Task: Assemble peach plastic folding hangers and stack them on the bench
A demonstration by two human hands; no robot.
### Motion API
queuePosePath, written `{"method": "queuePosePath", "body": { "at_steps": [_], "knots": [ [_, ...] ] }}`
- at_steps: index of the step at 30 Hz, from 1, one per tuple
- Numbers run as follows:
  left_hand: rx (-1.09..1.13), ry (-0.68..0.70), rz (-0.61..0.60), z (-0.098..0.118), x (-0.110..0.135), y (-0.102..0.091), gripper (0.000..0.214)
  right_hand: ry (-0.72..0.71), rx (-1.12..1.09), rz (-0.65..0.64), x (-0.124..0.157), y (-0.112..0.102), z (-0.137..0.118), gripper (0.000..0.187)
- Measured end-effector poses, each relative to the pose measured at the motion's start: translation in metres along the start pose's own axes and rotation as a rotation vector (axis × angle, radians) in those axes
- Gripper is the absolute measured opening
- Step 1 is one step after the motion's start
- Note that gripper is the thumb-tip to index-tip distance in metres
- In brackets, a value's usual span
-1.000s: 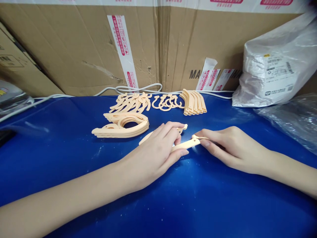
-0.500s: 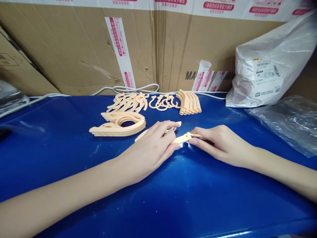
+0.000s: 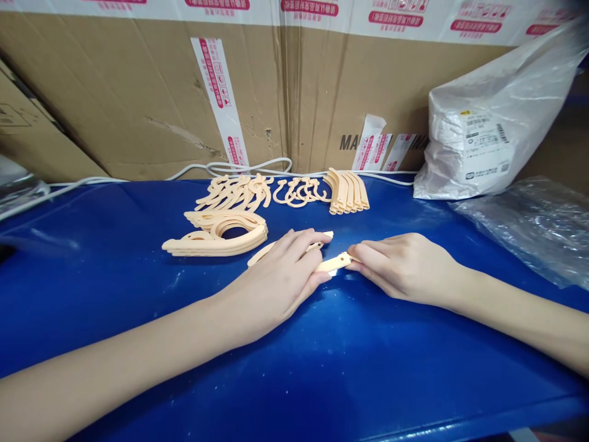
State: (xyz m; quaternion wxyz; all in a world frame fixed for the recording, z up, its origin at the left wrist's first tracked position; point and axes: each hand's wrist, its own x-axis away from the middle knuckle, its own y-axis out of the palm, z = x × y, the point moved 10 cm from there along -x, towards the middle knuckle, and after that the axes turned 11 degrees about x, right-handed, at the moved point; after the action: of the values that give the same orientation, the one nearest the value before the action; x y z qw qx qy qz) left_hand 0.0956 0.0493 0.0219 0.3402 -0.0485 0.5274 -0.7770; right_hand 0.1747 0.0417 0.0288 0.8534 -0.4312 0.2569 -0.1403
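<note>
Leaving bare blue counter [image 3: 322, 368] open toward the near edge, cardboard boxes [image 3: 138, 104] walling the far edge, left hand [image 3: 280, 276] and right hand [image 3: 400, 267] gripping a slim, flat peach plastic piece [image 3: 335, 263] mid-counter.

On the blue tabletop [image 3: 322, 368], a labelled white plastic bag [image 3: 483, 135] sits before brown taped cardboard boxes [image 3: 138, 92]. A clear crinkled plastic bag [image 3: 529, 227] lies beside it, and a white cable [image 3: 248, 166] runs along the boxes' foot.

Pale peach plastic hanger piece [image 3: 335, 263], lying flat on the blue table [image 3: 115, 258], mostly hidden under the left hand [image 3: 280, 279]. One thin end pokes out toward the right hand [image 3: 400, 267], which pinches it; another tip shows just behind.
</note>
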Motion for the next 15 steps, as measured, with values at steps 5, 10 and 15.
{"method": "queuePosePath", "body": {
  "at_steps": [5,10,15],
  "knots": [
    [-0.008,-0.004,0.002,-0.002,0.0003,0.0003,0.022,-0.041,0.068,0.032,0.0002,0.0002,-0.0023,0.035],
    [-0.003,0.003,0.006,-0.0037,0.0,0.0008,0.026,-0.072,0.15,0.073,-0.0004,-0.0024,-0.0048,0.033],
    [0.006,0.002,-0.003,-0.0047,0.0012,0.001,0.027,-0.084,0.225,0.103,-0.0032,-0.008,-0.0076,0.032]
  ]
}}
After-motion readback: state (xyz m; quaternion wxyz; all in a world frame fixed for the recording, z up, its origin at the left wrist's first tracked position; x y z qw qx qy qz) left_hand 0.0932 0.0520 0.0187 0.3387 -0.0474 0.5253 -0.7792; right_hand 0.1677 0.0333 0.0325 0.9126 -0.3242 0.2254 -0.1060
